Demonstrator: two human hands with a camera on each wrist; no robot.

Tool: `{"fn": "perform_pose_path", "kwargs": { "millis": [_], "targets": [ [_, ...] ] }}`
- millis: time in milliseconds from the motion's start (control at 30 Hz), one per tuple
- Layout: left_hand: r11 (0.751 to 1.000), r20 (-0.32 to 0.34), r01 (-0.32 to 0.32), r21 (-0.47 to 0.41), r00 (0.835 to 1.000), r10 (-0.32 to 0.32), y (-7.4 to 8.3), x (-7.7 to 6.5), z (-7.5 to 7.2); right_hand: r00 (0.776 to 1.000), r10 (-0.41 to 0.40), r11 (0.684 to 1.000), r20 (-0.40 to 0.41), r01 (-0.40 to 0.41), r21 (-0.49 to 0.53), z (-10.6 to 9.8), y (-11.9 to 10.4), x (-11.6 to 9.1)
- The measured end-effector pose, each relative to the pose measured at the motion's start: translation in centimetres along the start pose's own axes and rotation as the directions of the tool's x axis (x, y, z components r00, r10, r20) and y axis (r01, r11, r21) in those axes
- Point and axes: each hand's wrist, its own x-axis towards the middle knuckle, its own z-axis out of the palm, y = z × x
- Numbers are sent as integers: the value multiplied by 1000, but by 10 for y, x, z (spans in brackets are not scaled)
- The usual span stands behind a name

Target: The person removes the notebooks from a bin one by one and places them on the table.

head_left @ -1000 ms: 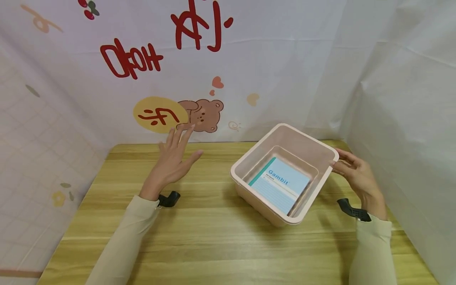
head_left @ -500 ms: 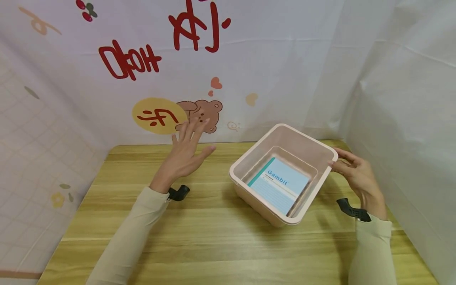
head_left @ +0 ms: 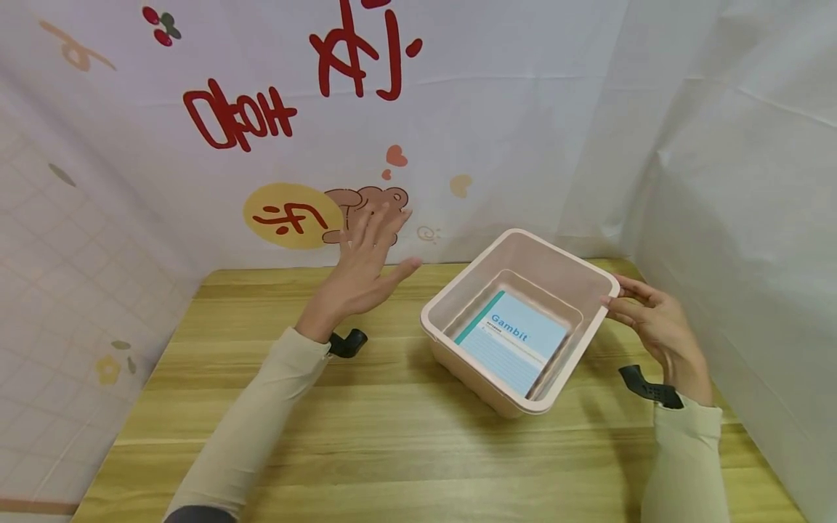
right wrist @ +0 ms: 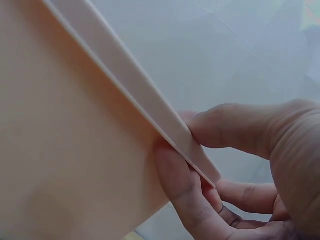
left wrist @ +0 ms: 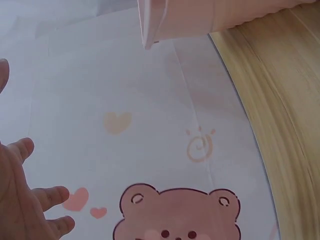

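Observation:
A pale pink plastic bin (head_left: 471,374) stands on the right half of the table, turned at an angle. Flat on its floor lies a light blue notebook (head_left: 516,341) with a teal spine and "Gambit" on the cover. My right hand (head_left: 663,330) pinches the bin's rim at the right corner, thumb over the rim and fingers beneath it, as the right wrist view shows at the rim (right wrist: 145,95). Left of the bin, my left hand (head_left: 362,280) hovers over the table with fingers spread, touching nothing. The left wrist view catches part of the bin (left wrist: 200,20) at its top.
The wooden table (head_left: 392,450) ends at a white back sheet (head_left: 543,145) printed with a bear and red lettering. Another white sheet (head_left: 752,218) closes off the right side, near my right arm. A patterned sheet (head_left: 59,290) borders the left.
My left hand has moved right and slightly away from me, closer to the bin, with fingers still spread. The right hand keeps its hold on the rim; bin and notebook stay put.

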Motion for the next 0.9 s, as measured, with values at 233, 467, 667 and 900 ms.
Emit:
{"fn": "perform_pose_path", "kwargs": {
  "millis": [233,467,667,900],
  "targets": [
    [997,51,-67,33,997,65,20,20,7,1000,-16,999,12,16,38,0,1,0],
    [990,129,-111,83,987,99,42,39,21,1000,-21,999,18,20,30,0,2,-1],
    [982,195,-156,106,972,134,61,53,36,999,-32,999,21,31,42,0,4,0],
    [979,259,-182,94,954,153,80,67,45,999,-25,999,23,24,32,-1,4,1]
  ]
}}
